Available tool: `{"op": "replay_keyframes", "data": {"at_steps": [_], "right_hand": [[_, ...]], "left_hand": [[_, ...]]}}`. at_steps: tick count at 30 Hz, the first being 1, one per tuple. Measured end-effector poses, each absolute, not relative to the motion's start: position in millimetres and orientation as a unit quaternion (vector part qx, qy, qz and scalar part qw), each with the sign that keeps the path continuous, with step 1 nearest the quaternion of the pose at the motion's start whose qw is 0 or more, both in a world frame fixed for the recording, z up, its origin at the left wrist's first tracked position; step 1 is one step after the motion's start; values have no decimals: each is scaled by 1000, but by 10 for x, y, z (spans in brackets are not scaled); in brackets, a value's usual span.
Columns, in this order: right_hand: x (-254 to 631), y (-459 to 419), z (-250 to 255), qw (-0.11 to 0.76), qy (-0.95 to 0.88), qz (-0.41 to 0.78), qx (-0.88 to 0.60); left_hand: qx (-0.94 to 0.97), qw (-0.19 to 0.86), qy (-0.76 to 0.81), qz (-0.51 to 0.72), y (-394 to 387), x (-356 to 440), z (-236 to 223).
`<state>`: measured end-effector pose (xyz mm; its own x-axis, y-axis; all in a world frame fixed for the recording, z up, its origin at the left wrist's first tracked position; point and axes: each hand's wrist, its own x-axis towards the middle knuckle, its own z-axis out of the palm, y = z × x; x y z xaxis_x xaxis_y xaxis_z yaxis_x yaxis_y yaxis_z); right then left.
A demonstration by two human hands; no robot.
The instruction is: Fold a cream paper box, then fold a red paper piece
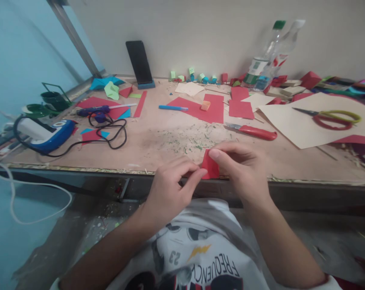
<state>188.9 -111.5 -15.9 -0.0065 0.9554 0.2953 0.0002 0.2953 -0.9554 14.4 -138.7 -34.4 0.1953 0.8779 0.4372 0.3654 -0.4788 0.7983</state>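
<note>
A small piece of red paper is held between my two hands at the table's front edge. My left hand pinches its lower left corner between thumb and forefinger. At the upper right, my right hand grips it with the thumb pressed on its face. Whether the paper is folded I cannot tell. Beyond my right hand lies a red-handled knife, its blade pointing left. Green shavings are scattered on the tabletop just past the paper.
Red paper sheets, a blue pen and scissors lie across the table. A phone stands at the back, plastic bottles back right. On the left are a glue gun and a blue-and-white device with cables.
</note>
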Motion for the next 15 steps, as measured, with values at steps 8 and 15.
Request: {"op": "replay_keyframes", "data": {"at_steps": [8, 15], "right_hand": [[1907, -1047, -189, 594, -534, 427, -424], [1915, -1039, -184, 586, -527, 437, -433]], "left_hand": [[768, 244, 419, 419, -1385, 123, -345], [733, 311, 419, 436, -1424, 77, -222]]}}
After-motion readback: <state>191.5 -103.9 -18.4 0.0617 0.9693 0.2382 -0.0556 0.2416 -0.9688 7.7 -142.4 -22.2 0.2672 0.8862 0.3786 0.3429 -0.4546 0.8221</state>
